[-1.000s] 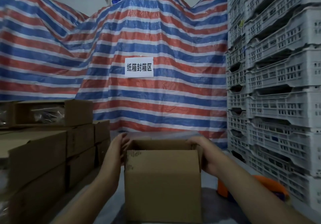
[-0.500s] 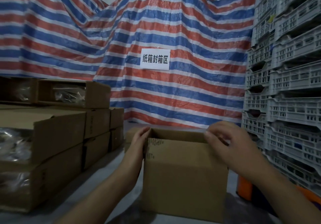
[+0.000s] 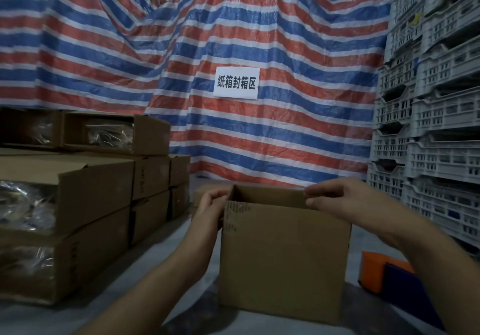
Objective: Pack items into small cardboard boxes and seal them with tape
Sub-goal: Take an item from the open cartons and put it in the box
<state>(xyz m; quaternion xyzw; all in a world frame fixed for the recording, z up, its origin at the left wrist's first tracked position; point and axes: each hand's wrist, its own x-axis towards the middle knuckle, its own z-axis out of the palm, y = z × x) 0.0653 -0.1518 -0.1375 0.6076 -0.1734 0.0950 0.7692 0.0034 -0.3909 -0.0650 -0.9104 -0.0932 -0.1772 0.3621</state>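
At top rim of open brown cardboard box (image 3: 283, 259): left hand (image 3: 211, 208) fingers curl on left corner, right hand (image 3: 345, 202) pinches right rim; both equally near.

Right hand (image 3: 345, 200) lifted off the right side of the cardboard box (image 3: 283, 251) since a second ago, now raised over the box's top right corner, thumb and forefinger pinched at the rim there. Left hand (image 3: 211, 204) shifted slightly, fingers now curled over the top left corner instead of lying flat along that side. Box seen lower and more to the right in the head view, with more of the stacked cartons (image 3: 78, 197) showing at the bench's left edge.
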